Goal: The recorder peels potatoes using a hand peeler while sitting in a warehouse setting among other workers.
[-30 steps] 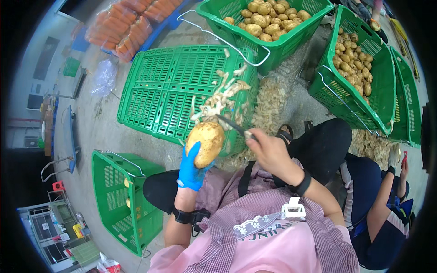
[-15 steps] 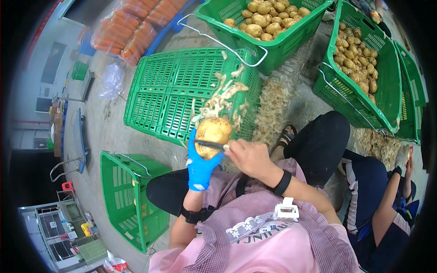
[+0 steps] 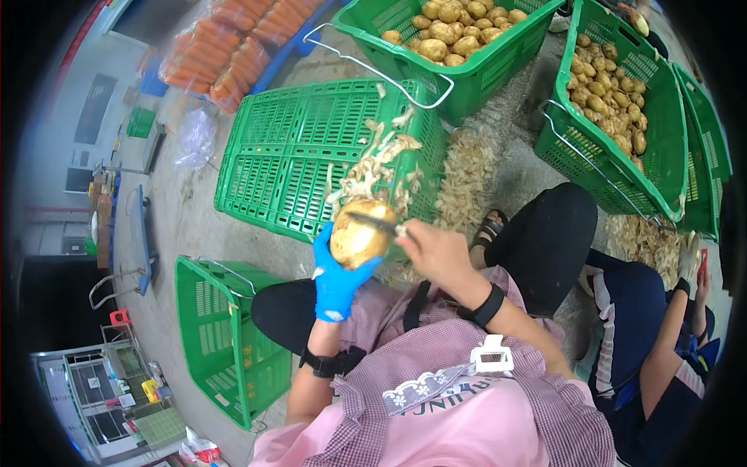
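Observation:
My left hand (image 3: 339, 286), in a blue glove, cradles a large, partly peeled potato (image 3: 359, 246) from below, with its fingers wrapped round the side. In my bare right hand (image 3: 437, 251) is a peeling knife (image 3: 375, 222), its narrow dark blade lying across the potato's upper part. My fingers hide most of the handle. Just beyond the potato, pale peel strips (image 3: 381, 165) lie on the upturned green crate (image 3: 272, 159).
Green crates of potatoes stand at the back (image 3: 486, 74) and right (image 3: 622, 167). Another green crate (image 3: 206, 335) is at the left. Peelings (image 3: 465, 183) litter the floor. Bagged carrots (image 3: 218, 54) lie at the far left. A co-worker's arm (image 3: 661, 335) is at my right.
The blade has moved up the potato toward its far end, and my right hand has shifted slightly up and right. My left hand still holds the potato, tilted a little differently.

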The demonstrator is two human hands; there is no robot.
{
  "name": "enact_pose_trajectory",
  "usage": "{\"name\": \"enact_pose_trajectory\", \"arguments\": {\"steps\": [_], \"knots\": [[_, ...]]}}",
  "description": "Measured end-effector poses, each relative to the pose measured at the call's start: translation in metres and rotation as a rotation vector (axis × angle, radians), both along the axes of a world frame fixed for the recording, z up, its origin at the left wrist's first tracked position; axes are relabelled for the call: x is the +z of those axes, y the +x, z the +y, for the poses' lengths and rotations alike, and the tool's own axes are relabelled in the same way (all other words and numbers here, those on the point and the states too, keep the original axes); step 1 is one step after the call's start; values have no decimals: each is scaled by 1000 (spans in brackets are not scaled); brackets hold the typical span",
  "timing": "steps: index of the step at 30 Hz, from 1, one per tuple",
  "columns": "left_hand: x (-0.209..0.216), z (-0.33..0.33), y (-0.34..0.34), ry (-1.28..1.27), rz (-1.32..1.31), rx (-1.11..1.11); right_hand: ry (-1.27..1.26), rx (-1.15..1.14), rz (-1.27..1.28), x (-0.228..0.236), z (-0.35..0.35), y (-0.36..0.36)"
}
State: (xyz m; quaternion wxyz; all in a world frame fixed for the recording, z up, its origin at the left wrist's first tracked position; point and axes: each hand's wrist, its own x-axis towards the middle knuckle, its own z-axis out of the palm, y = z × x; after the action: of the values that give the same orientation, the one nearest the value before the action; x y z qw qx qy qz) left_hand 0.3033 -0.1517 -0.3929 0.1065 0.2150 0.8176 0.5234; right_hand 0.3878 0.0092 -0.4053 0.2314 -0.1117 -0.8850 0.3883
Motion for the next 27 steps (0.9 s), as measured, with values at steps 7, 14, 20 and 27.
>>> {"name": "enact_pose_trajectory", "arguments": {"steps": [7, 14, 20, 27], "knots": [[5, 13, -6, -10, -65, 27, 17, 19, -26, 8, -8, 0], [0, -2, -2, -91, -43, -8, 139, -168, -139, -14, 8, -4], [-26, -4, 4, 64, -93, -48, 116, -58, 100, 13, 2, 6], [-4, 5, 20, 73, -83, 16, 52, -155, -262, -20, 21, 3]]}}
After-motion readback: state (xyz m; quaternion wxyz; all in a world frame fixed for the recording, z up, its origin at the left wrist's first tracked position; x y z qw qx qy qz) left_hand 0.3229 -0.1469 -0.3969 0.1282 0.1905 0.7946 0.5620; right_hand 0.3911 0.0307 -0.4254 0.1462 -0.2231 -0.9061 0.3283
